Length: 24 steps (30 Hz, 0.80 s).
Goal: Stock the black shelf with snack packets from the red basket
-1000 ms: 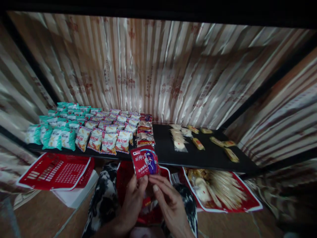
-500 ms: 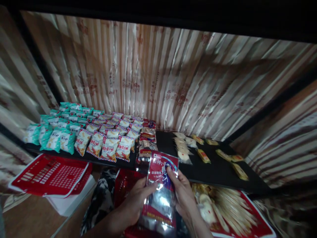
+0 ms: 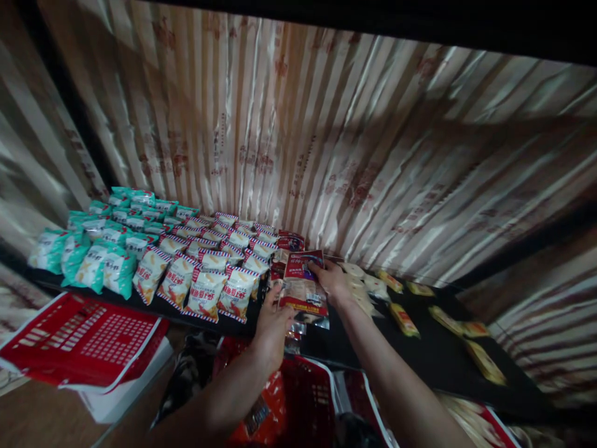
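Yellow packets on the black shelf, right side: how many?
6: two packets at the back, one packet in front of them, three packets farther right. Others may be hidden.

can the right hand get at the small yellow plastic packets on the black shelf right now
Probably yes, once freed: the right hand holds the flat red-and-clear plastic pouch. Only low, pale flat packets seem to lie between it and the small yellow plastic packets.

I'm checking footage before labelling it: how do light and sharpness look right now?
Head view: dim overall, darkest along the top edge; same head view: bright glare streaks down the curtain, a broad shadow across its right side; again the head view: the packet between left hand and right hand looks soft, its smallest print unreadable.
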Motion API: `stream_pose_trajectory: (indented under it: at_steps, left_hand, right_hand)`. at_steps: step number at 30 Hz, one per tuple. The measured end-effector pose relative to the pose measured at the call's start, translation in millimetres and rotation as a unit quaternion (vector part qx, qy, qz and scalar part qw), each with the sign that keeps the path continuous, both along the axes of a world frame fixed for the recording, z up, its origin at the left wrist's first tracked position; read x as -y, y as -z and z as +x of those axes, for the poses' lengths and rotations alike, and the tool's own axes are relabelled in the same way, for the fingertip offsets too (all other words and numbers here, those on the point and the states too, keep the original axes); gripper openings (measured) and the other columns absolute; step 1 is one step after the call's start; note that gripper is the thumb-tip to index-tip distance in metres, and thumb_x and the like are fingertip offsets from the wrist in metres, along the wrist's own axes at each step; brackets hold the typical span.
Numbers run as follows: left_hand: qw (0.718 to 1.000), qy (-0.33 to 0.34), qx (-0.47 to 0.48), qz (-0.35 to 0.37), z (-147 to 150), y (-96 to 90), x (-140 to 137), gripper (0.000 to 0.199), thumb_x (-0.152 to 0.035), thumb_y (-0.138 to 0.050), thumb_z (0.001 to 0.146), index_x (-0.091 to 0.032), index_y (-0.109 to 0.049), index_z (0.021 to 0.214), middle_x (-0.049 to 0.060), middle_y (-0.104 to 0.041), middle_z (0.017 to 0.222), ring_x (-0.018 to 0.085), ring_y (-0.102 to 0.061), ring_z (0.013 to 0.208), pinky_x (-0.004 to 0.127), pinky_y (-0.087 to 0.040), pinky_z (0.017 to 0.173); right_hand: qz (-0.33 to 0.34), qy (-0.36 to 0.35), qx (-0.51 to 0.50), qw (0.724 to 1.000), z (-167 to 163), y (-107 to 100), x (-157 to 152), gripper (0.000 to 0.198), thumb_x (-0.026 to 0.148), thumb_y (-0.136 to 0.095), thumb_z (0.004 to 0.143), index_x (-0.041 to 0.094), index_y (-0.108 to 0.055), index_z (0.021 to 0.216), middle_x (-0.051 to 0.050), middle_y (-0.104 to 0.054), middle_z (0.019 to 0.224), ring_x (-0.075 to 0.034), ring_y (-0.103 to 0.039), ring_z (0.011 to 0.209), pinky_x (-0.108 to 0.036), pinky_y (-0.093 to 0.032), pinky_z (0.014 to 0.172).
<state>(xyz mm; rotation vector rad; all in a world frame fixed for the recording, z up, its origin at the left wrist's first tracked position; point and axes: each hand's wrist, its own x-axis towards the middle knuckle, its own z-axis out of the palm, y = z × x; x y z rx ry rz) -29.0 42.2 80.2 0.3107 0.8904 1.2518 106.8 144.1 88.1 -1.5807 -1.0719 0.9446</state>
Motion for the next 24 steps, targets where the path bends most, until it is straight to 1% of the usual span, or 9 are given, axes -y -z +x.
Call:
stream_pose_trajectory:
  at_steps: [2, 5, 8, 11, 14, 16, 19, 21, 24]
  left_hand:
    - [0.998, -0.026, 0.049, -0.021, 3.2, -2.4, -13.2, 0.059, 0.004, -0.05, 0.066, -0.017, -0.043, 0.121, -0.003, -0.06, 0.074, 0.007, -0.06, 0.066, 0.023, -0.048, 0.076]
    - [0.995, -0.056, 0.073, -0.047, 6.7, -2.8, -29.7, 0.046, 0.005, -0.048, 0.069, -0.017, -0.047, 0.11, -0.003, -0.059, 0.074, 0.006, -0.061, 0.066, 0.025, -0.048, 0.082]
    - [0.991, -0.081, 0.079, -0.067, 8.8, -0.9, -41.3, 0.039, 0.005, -0.049, 0.071, -0.016, -0.048, 0.104, -0.002, -0.059, 0.076, 0.006, -0.061, 0.068, 0.025, -0.048, 0.084]
    - [0.988, -0.09, 0.096, -0.08, 9.0, 0.2, -49.2, 0.035, 0.004, -0.05, 0.072, -0.015, -0.049, 0.101, 0.0, -0.06, 0.079, 0.008, -0.062, 0.073, 0.026, -0.049, 0.086]
    - [0.986, -0.093, 0.116, -0.078, 7.6, 0.0, -54.8, 0.032, 0.005, -0.05, 0.071, -0.014, -0.052, 0.096, 0.002, -0.061, 0.082, 0.011, -0.063, 0.078, 0.029, -0.049, 0.088]
    - [0.984, -0.094, 0.124, -0.08, 6.4, -0.3, -57.2, 0.03, 0.006, -0.049, 0.07, -0.014, -0.053, 0.093, 0.003, -0.061, 0.081, 0.011, -0.064, 0.078, 0.029, -0.049, 0.088]
    - [0.984, -0.093, 0.125, -0.082, 4.9, 0.3, -57.8, 0.03, 0.005, -0.048, 0.07, -0.014, -0.053, 0.093, 0.003, -0.063, 0.081, 0.012, -0.064, 0.078, 0.029, -0.049, 0.088]
    - [0.984, -0.102, 0.112, -0.089, 4.1, 2.0, -56.2, 0.037, 0.006, -0.049, 0.069, -0.015, -0.05, 0.1, 0.003, -0.063, 0.082, 0.011, -0.064, 0.078, 0.028, -0.049, 0.088]
    - [0.985, -0.107, 0.09, -0.103, 2.9, 5.0, -52.4, 0.048, 0.006, -0.052, 0.067, -0.017, -0.046, 0.109, 0.001, -0.064, 0.085, 0.012, -0.065, 0.08, 0.026, -0.049, 0.085]
  right_hand:
    - [-0.01, -0.004, 0.081, 0.997, 3.1, 1.0, -19.9, 0.015, 0.031, -0.066, 0.062, 0.019, -0.067, 0.071, 0.0, -0.066, 0.054, -0.019, -0.062, 0.057, -0.026, -0.046, 0.052]
    - [-0.036, -0.017, 0.171, 0.985, 2.9, 0.3, -44.0, 0.012, 0.027, -0.063, 0.064, 0.017, -0.067, 0.068, 0.001, -0.062, 0.049, -0.015, -0.058, 0.05, -0.024, -0.041, 0.048]
    - [-0.043, -0.039, 0.205, 0.977, -1.6, -2.4, -61.0, 0.01, 0.024, -0.061, 0.064, 0.017, -0.068, 0.067, 0.002, -0.061, 0.047, -0.014, -0.057, 0.048, -0.022, -0.039, 0.047]
    - [-0.047, -0.068, 0.225, 0.971, -7.5, -6.9, -72.3, 0.009, 0.022, -0.062, 0.064, 0.018, -0.069, 0.067, 0.001, -0.061, 0.048, -0.014, -0.058, 0.051, -0.023, -0.039, 0.049]
    - [-0.068, -0.089, 0.279, 0.954, -13.5, -12.3, -80.5, 0.008, 0.021, -0.061, 0.064, 0.017, -0.069, 0.064, 0.0, -0.06, 0.048, -0.015, -0.057, 0.051, -0.023, -0.039, 0.05]
    - [-0.087, -0.096, 0.31, 0.942, -17.2, -14.9, -84.3, 0.01, 0.022, -0.06, 0.066, 0.017, -0.069, 0.066, -0.001, -0.06, 0.049, -0.014, -0.057, 0.049, -0.024, -0.039, 0.05]
    - [-0.096, -0.109, 0.358, 0.922, -21.7, -15.2, -85.8, 0.018, 0.025, -0.058, 0.07, 0.016, -0.07, 0.079, -0.004, -0.066, 0.062, -0.017, -0.062, 0.058, -0.025, -0.043, 0.054]
    - [-0.08, -0.104, 0.414, 0.901, -23.5, -12.5, -83.3, 0.027, 0.029, -0.056, 0.073, 0.017, -0.068, 0.093, -0.008, -0.07, 0.079, -0.022, -0.065, 0.074, -0.028, -0.045, 0.063]
    - [-0.075, -0.071, 0.477, 0.873, -24.2, -5.1, -76.1, 0.043, 0.036, -0.054, 0.076, 0.017, -0.059, 0.114, -0.013, -0.067, 0.102, -0.028, -0.063, 0.093, -0.034, -0.046, 0.074]
